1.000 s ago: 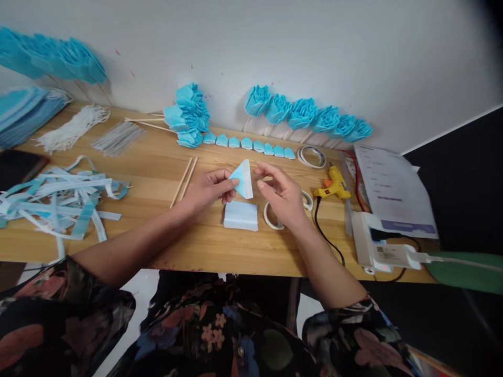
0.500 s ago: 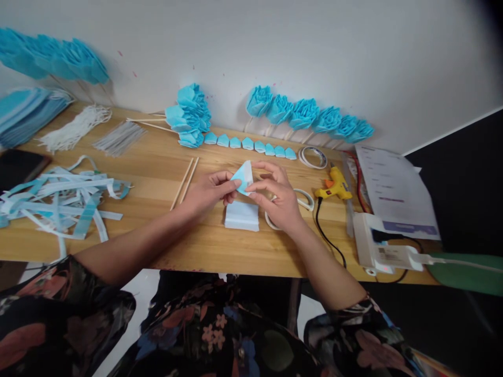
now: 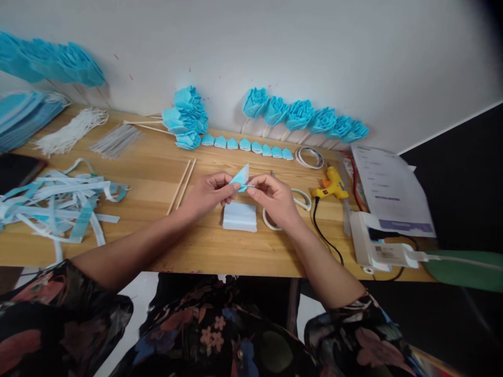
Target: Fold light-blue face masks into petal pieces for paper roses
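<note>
A folded piece of light-blue fabric with a pale triangular flap is pinched between my two hands above the table. My left hand grips its left side between thumb and fingers. My right hand pinches the lower right corner, fingers bent. Just below on the wood lies a flat stack of pale rectangular fabric pieces. Scissors with white handles lie partly hidden under my right hand. Behind my hands runs a row of small folded blue pieces.
Blue fabric flowers on sticks lean along the wall. A yellow glue gun, tape rolls and a white power adapter are right. Two sticks, fabric strips, wires and face masks are left.
My right fingers have come down from the top of the fabric piece and closed at its lower right corner, folding that edge in. The left hand keeps its hold.
</note>
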{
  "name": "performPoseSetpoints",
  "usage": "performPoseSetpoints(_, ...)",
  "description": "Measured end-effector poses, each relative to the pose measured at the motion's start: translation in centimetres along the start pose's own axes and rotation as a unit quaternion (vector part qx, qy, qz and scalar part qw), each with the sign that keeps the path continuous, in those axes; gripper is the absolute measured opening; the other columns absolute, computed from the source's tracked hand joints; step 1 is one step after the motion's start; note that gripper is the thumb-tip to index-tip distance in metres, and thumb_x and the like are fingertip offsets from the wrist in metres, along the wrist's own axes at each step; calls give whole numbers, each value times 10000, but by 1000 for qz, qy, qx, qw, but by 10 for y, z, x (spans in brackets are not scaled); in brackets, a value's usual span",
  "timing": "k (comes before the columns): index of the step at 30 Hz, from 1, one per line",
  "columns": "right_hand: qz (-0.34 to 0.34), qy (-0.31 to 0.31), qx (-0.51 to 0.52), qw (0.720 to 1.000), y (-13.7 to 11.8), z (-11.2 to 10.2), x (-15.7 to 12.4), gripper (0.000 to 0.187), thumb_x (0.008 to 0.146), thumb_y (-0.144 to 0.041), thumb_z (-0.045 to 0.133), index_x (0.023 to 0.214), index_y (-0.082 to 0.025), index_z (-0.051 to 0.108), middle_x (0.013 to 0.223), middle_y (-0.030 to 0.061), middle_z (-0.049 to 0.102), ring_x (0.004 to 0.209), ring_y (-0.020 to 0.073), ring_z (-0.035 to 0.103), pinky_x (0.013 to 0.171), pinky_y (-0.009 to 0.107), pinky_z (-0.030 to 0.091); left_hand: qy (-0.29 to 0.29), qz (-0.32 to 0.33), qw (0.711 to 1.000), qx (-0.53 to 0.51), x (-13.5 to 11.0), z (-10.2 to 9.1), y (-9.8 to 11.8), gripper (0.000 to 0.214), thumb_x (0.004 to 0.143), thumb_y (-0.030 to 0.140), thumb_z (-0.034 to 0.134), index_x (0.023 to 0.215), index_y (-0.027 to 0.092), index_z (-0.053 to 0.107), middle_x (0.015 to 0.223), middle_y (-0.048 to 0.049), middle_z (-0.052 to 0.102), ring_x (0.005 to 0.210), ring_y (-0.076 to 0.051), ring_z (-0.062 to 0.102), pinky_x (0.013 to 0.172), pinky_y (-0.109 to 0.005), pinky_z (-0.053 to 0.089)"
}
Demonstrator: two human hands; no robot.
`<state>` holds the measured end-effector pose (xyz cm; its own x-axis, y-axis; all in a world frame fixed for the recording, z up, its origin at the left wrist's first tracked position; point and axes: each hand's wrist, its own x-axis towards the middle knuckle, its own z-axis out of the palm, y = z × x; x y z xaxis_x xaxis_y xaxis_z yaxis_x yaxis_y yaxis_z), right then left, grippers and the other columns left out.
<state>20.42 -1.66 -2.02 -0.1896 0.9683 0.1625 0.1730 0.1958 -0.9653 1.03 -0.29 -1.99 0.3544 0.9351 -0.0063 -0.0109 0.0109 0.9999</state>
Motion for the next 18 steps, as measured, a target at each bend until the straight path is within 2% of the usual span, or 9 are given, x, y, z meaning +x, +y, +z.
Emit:
performPoseSetpoints(4, 11, 6, 13, 1000, 1, 0, 1, 266, 790, -449, 741, 889, -223, 642, 751, -15, 614, 702, 132, 552, 672, 285, 468, -6, 1, 1000, 12, -1, 0, 0, 299, 804, 418, 699, 679, 169, 588, 606, 20, 580, 529, -82, 508, 541, -216, 422)
performPoseSetpoints(9, 27, -9, 59, 998, 3, 0, 3, 447, 774, -408, 752, 1170, -237, 631, 817, -13, 665, 743, 133, 599, 716, 289, 493, -14, -1, 1000, 20, 0, 0, -2, 274, 813, 397, 684, 692, 171, 588, 597, 22, 575, 526, -82, 502, 536, -217, 413)
performPoseSetpoints(13, 26, -13, 45, 999, 3, 0, 2, 367, 779, -385, 730, 1099, -211, 692, 839, 6, 684, 778, 148, 617, 738, 309, 510, -16, 1, 999, 37, 0, 0, -2, 279, 838, 409, 659, 707, 170, 600, 617, 14, 591, 543, -86, 515, 549, -220, 423)
performPoseSetpoints(18, 16, -4, 42, 999, 2, 2, 1, 298, 782, -335, 722, 1052, -209, 721, 801, -1, 673, 735, 134, 592, 694, 291, 497, -19, 9, 999, 42, -1, 1, 1, 295, 835, 427, 653, 704, 168, 603, 615, 9, 593, 543, -88, 517, 548, -220, 427)
